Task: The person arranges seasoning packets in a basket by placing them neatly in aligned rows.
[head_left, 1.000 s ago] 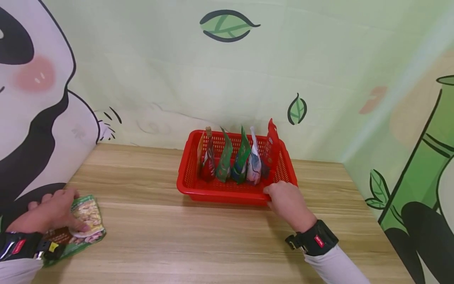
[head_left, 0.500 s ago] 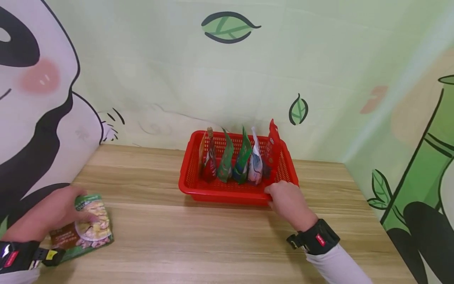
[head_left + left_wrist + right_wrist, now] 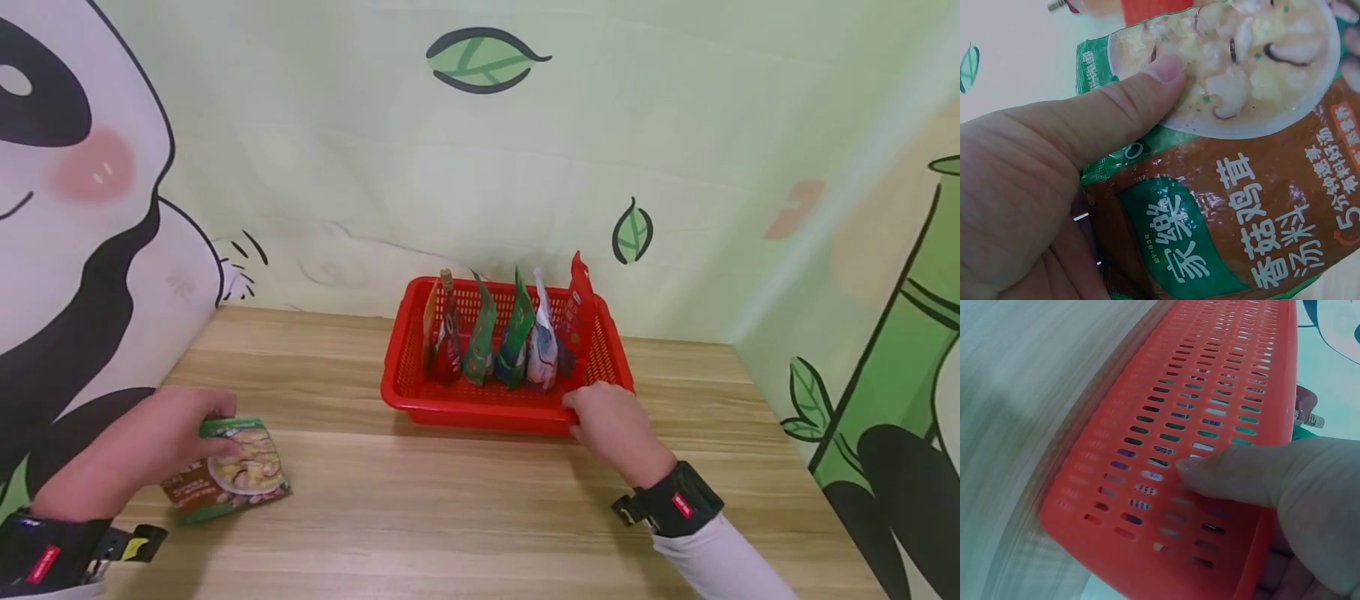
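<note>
My left hand [image 3: 176,437] pinches a green and brown soup mix packet [image 3: 251,471] at the left of the table. In the left wrist view the thumb lies across the packet's front [image 3: 1229,187], over a printed bowl of mushroom soup; the other fingers are mostly hidden behind it. The red plastic basket [image 3: 480,414] stands on the table near the wall. At its front right corner my right hand [image 3: 611,429] grips the rim. The right wrist view shows that thumb [image 3: 1235,472] against the slotted basket wall [image 3: 1116,506], with the fingers inside the rim.
Several packages stand upright in a row in the basket: a thin orange packet [image 3: 429,325], a red pouch with a tan cap [image 3: 447,350], green packets [image 3: 480,342], a white-pink packet [image 3: 542,354] and a red bag [image 3: 577,312]. A printed wall [image 3: 337,167] closes the table's back.
My left hand has carried the soup mix packet to the right along the table's left side, towards the basket. The right hand stays on the basket rim, and the basket's contents look unchanged.
</note>
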Motion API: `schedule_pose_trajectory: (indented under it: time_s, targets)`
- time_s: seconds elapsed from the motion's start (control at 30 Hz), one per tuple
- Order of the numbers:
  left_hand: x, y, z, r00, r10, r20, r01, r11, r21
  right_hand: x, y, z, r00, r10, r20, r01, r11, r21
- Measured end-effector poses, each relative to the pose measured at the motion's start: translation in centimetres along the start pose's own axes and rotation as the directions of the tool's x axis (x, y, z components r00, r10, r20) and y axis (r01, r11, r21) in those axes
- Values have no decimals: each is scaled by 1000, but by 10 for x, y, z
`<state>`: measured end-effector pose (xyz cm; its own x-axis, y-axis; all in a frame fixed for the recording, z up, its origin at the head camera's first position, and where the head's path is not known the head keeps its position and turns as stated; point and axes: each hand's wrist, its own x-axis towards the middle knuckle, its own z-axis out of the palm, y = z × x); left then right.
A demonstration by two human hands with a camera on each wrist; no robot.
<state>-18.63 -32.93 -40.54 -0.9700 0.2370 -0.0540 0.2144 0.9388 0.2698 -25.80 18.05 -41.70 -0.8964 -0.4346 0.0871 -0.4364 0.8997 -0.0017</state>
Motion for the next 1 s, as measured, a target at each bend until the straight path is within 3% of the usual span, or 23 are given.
schedule_pose_trajectory:
  time_s: [0.2,0.4,0.67,0.83,1.0]
  targets:
    - [4,28,-1,992,103,-66,-99,993,61,-2,2,7,1000,5,12,-6,1000,14]
    - [7,62,0,985,162,-55,-160,986,43,-3,5,15,1000,-2,0,2,1000,27]
    - [8,112,-5,963,260,-67,-255,965,68,-2,4,11,1000,-3,-15,4,996,84]
    - [12,144,-11,954,290,-69,-286,956,65,-6,-10,3,998,-8,-64,20,981,194]
    - [18,168,-8,947,317,-57,-316,948,32,-13,-33,2,985,-57,-162,103,952,288]
